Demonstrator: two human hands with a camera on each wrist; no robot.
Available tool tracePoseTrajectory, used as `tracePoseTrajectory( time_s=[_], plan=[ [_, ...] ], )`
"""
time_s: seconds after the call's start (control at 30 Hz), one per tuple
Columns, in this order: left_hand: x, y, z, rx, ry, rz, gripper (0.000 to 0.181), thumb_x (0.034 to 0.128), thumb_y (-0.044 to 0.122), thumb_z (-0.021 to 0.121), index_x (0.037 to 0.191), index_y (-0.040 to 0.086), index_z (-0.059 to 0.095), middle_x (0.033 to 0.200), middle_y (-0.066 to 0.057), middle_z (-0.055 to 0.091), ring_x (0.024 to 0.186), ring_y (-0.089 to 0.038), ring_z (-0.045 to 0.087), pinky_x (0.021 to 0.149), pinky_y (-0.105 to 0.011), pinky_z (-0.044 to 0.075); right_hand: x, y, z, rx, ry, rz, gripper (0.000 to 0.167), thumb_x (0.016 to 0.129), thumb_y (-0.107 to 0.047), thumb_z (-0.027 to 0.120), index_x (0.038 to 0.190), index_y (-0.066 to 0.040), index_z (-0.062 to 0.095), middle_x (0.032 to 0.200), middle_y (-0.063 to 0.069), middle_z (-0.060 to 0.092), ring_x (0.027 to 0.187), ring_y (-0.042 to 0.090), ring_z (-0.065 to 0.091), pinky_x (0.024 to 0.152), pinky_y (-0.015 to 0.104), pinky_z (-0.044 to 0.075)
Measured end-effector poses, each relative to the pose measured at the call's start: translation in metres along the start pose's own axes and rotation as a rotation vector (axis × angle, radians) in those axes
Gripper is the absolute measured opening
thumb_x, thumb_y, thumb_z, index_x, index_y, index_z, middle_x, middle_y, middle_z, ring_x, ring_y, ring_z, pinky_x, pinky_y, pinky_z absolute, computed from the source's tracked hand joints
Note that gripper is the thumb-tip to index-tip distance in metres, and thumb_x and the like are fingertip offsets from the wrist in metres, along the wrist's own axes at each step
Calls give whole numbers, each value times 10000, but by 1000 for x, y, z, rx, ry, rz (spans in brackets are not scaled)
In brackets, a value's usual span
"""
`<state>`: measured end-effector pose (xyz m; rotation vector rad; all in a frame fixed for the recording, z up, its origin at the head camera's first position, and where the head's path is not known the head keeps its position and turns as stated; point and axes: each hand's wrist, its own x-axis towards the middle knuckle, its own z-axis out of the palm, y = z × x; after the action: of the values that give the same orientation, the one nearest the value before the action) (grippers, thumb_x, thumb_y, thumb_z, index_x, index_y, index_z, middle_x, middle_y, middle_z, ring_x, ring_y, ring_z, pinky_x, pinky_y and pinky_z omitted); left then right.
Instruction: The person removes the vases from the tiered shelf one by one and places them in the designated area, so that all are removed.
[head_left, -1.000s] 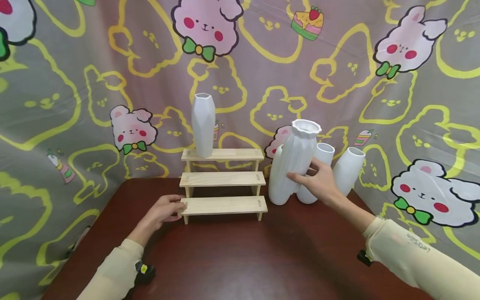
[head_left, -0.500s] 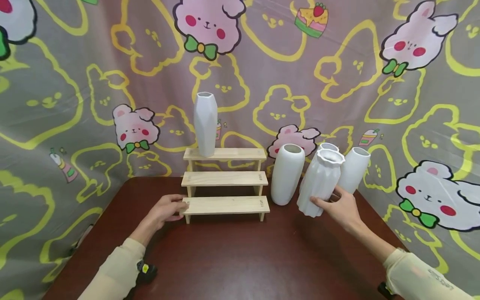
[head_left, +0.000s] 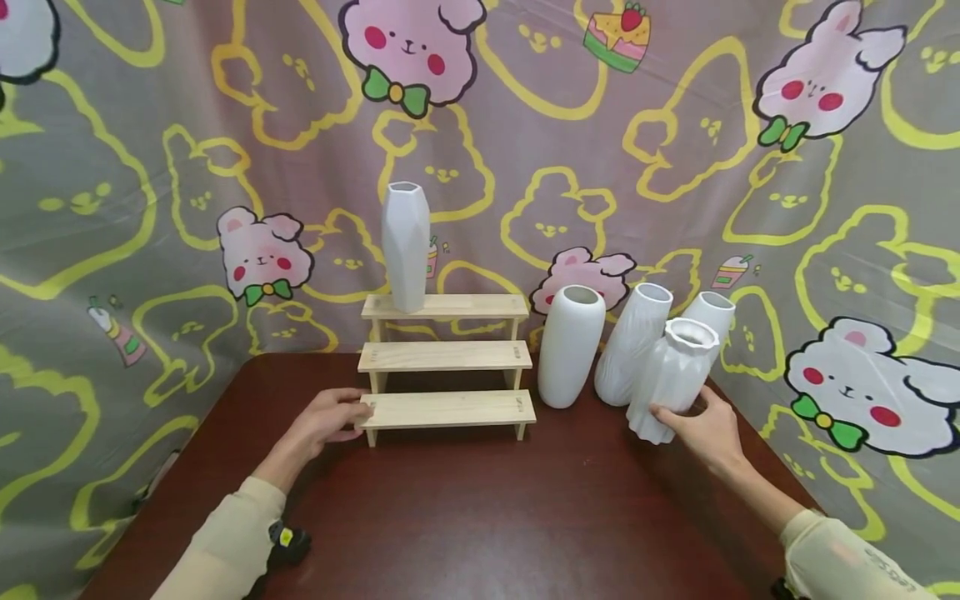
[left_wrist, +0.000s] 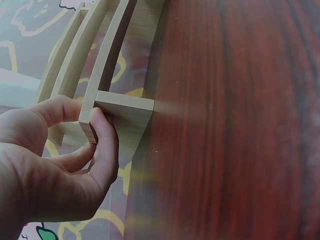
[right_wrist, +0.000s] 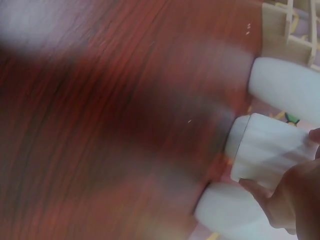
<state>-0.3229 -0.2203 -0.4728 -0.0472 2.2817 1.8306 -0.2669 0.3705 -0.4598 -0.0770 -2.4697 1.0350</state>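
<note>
My right hand (head_left: 708, 432) grips a white fluted vase (head_left: 670, 379) with a ruffled rim, low on its side, at the right of the table. The vase tilts to the right; whether its base touches the table I cannot tell. In the right wrist view the fluted vase (right_wrist: 272, 150) hides most of another vase behind it. On the other side, my left hand (head_left: 326, 419) pinches the left end of the lowest board of a three-step wooden stand (head_left: 446, 408). The left wrist view shows thumb and fingers around that board's end (left_wrist: 88, 120).
A faceted white vase (head_left: 406, 250) stands on the stand's top board, toward the left. Right of the stand are a smooth rounded vase (head_left: 570, 350), a textured vase (head_left: 630, 350) and a plain vase (head_left: 712, 310), partly hidden. A patterned curtain (head_left: 555, 125) hangs behind the dark red table (head_left: 480, 517).
My right hand has carried the fluted vase rightward and down, from in front of the other vases to their right front. My left hand stays on the stand.
</note>
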Motion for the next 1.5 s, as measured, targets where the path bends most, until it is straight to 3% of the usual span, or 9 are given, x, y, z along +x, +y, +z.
tracePoseTrajectory(
  time_s=[0.2,0.63,1.07,1.5],
  plan=[
    [3,-2,1,1,0,4,592,940,122,684,1444,-100,465,1159,-172,632,909,-192,634,802,-398,584,5,14,-3,-28,24,20,727,812,-411,867,1302,41,578,1138,247,662,984,318,602,678,232,453],
    [1,-3,-2,9,10,10,604,932,116,683,1441,-116,455,1180,-193,633,930,-211,644,803,-409,583,15,26,4,-33,62,11,692,799,-375,880,1263,54,597,1082,252,674,951,323,605,695,259,446],
    [3,-5,-2,-2,16,6,598,928,118,690,1436,-105,465,1172,-184,643,920,-204,650,784,-391,586,14,34,8,-54,38,17,743,807,-393,869,1293,76,559,1104,261,653,964,343,599,709,319,455],
    [2,-5,-2,-9,17,-3,619,923,124,705,1443,-105,459,1218,-196,633,936,-211,652,796,-403,584,15,43,9,-49,27,7,748,814,-395,865,1297,81,547,1098,261,653,955,338,600,698,302,456]
  ],
)
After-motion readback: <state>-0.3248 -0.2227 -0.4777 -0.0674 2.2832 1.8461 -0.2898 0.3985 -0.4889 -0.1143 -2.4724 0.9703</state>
